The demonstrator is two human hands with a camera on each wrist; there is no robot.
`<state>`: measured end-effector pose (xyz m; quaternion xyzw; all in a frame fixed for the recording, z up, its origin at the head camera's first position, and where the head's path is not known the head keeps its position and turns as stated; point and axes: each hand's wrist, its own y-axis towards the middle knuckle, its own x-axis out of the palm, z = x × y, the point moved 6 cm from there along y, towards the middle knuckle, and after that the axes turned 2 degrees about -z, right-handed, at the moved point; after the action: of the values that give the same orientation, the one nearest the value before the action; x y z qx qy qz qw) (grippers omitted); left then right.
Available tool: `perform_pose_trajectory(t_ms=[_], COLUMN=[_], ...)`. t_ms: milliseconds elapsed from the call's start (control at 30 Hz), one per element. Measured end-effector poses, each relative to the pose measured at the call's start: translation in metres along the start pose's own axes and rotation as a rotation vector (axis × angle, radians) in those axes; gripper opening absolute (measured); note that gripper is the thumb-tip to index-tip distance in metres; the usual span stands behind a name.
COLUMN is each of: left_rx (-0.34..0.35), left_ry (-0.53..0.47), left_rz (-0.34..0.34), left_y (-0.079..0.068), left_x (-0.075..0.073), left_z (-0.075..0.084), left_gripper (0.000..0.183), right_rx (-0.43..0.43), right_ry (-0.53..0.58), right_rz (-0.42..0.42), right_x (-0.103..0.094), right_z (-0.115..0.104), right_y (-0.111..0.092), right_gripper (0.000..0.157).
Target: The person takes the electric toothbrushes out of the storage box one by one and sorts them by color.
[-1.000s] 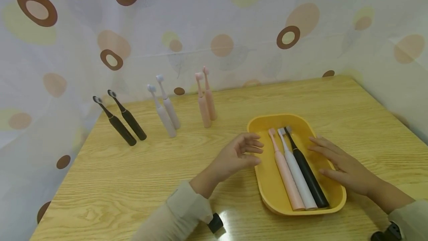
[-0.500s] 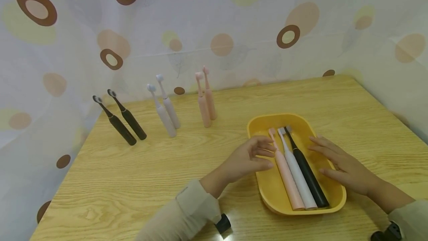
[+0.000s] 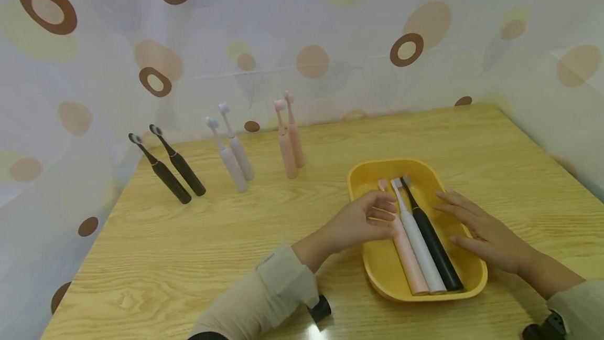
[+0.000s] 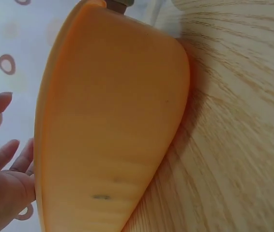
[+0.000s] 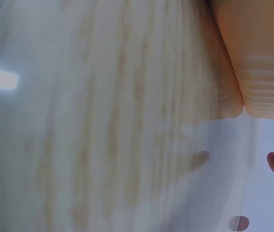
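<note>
So the left hand (image 3: 365, 222) has nothing in its grip that I can see: fingers loosely bent, thumb held apart, a middling gap between. It's hanging over the pink electric toothbrush (image 3: 410, 264) in the yellow tray (image 3: 380, 264), hiding part of the neck. Can't tell if the fingertips touch it. The right hand (image 3: 488, 237) isn't holding anything either, fingers pretty straight and spread over the tray's right rim; whether it touches, no idea.

My read is this is the reach-in step, nothing picked yet. Next move would probably call for dropping the left fingers a bit and pinching the pink handle without nudging its neighbour.

The pink one lies flat, bristle head toward the far end, handle base toward the near end, long axis running roughly along the tray and slanting from far left to near right. White toothbrush (image 3: 421, 253) and black toothbrush (image 3: 439, 251) lie next to it, same heading.

Further out on the wood-grain table (image 3: 189, 266), the pink pair (image 3: 287, 156), white pair (image 3: 233, 170) and black pair (image 3: 171, 182) stand on their bases, heads up.
</note>
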<state>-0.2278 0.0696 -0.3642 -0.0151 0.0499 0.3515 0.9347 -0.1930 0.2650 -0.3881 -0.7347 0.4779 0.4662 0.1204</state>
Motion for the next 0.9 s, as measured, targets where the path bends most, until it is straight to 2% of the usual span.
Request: perform_pose_trajectory(t_ms=[167, 367, 600, 733, 800, 900], left_rx=[-0.061, -0.183, -0.355, -0.443, -0.474, -0.513], left_ry=[0.061, 0.055, 0.160, 0.102, 0.057, 0.053], left_rz=[0.022, 0.055, 0.169, 0.245, 0.267, 0.284], left_y=[0.008, 0.019, 0.032, 0.035, 0.036, 0.039], left_x=[-0.002, -0.004, -0.003, -0.003, -0.002, -0.002], left_z=[-0.002, -0.009, -0.017, -0.021, -0.023, -0.025], left_gripper=[0.047, 0.047, 0.046, 0.047, 0.046, 0.042], right_rx=[-0.012, -0.008, 0.013, 0.019, 0.024, 0.027], right_ry=[-0.016, -0.017, 0.014, 0.026, 0.033, 0.037], right_rz=[0.001, -0.004, -0.010, -0.012, -0.013, -0.012], right_x=[-0.001, -0.001, -0.001, 0.000, 0.000, 0.000], right_z=[-0.002, -0.002, -0.001, -0.001, 0.000, 0.000], right_y=[0.002, 0.002, 0.002, 0.001, 0.001, 0.001], right_gripper=[0.051, 0.050, 0.050, 0.050, 0.051, 0.051])
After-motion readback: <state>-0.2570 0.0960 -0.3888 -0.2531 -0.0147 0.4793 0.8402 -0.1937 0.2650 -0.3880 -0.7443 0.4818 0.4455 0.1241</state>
